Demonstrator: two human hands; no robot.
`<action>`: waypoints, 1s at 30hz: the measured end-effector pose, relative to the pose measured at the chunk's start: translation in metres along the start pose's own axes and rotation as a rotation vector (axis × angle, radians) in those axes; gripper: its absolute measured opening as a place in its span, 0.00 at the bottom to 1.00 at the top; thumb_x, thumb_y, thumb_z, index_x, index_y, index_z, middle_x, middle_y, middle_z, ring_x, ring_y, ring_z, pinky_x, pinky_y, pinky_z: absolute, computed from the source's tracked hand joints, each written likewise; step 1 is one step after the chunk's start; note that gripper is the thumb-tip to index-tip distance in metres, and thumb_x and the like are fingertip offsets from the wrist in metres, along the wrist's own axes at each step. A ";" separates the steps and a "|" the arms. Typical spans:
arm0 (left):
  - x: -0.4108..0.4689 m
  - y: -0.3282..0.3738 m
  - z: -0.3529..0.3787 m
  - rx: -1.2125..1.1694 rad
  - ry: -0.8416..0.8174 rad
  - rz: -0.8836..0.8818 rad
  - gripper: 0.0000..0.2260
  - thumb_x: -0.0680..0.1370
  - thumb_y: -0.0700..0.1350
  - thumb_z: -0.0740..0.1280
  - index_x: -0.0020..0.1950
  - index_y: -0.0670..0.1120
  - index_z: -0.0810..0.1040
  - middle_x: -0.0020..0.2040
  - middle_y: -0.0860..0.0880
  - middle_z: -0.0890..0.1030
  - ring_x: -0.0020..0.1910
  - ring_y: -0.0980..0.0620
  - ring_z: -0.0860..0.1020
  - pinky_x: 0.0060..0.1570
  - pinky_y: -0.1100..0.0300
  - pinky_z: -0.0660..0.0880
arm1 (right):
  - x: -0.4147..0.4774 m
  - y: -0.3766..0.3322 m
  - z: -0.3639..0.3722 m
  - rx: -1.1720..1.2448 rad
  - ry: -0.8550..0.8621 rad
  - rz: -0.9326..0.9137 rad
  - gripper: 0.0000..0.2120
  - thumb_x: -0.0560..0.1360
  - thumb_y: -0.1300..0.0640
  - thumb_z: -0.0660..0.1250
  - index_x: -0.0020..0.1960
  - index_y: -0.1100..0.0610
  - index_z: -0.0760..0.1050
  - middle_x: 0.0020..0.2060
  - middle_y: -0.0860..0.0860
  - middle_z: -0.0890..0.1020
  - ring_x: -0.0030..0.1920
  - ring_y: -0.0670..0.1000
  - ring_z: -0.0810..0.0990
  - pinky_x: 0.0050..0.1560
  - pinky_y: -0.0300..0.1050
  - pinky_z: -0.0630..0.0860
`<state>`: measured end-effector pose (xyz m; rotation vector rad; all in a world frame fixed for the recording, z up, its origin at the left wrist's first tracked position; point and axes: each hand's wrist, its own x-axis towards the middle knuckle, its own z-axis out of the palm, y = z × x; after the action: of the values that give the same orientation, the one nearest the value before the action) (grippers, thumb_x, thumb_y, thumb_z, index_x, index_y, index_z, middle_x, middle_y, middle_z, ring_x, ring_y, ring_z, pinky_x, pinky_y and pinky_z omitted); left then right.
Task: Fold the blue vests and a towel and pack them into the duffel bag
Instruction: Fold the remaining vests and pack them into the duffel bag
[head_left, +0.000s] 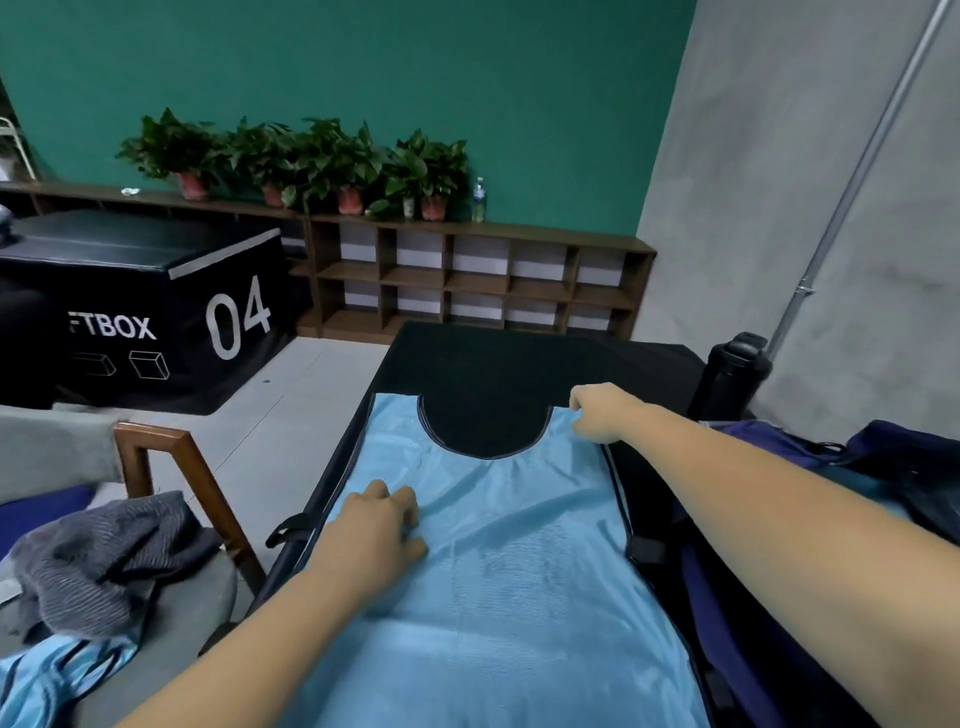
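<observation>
The right fingers (579, 399) were pinched on the far right shoulder strap of the blue mesh vest (509, 561), and the right hand (602, 413) reached towards the desk's far right corner. The left fingers (405, 503) were bent, their tips down on the cloth near the vest's left side. Whether they gripped a fold or only pressed could not be told. The left hand (374, 530) lay about midway along the desk's left edge.

The black-covered desk (493, 358) carried the vest spread flat along its length, with the neck opening towards the far edge, and creases ran from both hands. No fold was in it yet.

The navy duffel bag (727, 597) sat touching the desk's right edge, partly hidden by the right forearm. A pale blue patch (852, 475) showed at its opening, too little to say whether a vest was already packed.

Off the desk's left edge stood a wooden-armed chair (192, 467). On it a grey towel (104, 561) lay crumpled, and a second blue vest (57, 680) lay bunched just beside it. A black bottle (732, 374) stood at the far right corner.

By my reading the task was early. This vest was only being smoothed for its first fold. The towel and the other vest were untouched, and nearly all the packing was left.
</observation>
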<state>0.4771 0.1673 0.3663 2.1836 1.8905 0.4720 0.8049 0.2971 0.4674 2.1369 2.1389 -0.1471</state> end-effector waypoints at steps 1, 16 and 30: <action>0.001 -0.002 0.001 -0.019 0.004 0.004 0.09 0.77 0.55 0.70 0.54 0.56 0.75 0.50 0.56 0.70 0.52 0.50 0.74 0.44 0.56 0.73 | 0.011 0.004 0.004 0.017 0.006 0.009 0.10 0.81 0.57 0.63 0.62 0.56 0.75 0.57 0.54 0.79 0.55 0.57 0.81 0.47 0.49 0.76; 0.000 -0.001 0.001 -0.028 -0.031 0.032 0.12 0.77 0.60 0.69 0.54 0.57 0.71 0.51 0.57 0.69 0.54 0.53 0.71 0.38 0.60 0.69 | 0.078 -0.004 0.023 0.132 -0.022 0.083 0.10 0.79 0.55 0.65 0.60 0.52 0.75 0.52 0.50 0.79 0.56 0.56 0.77 0.72 0.60 0.64; 0.149 -0.036 -0.032 -0.117 0.059 0.035 0.03 0.77 0.45 0.68 0.46 0.53 0.77 0.46 0.53 0.83 0.45 0.49 0.80 0.49 0.50 0.81 | 0.030 0.021 0.005 -0.057 0.047 -0.145 0.06 0.78 0.56 0.62 0.47 0.45 0.68 0.45 0.50 0.80 0.48 0.57 0.75 0.55 0.53 0.75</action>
<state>0.4504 0.3184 0.3980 2.1525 1.8078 0.6432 0.8258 0.3255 0.4580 1.9734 2.2952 -0.0489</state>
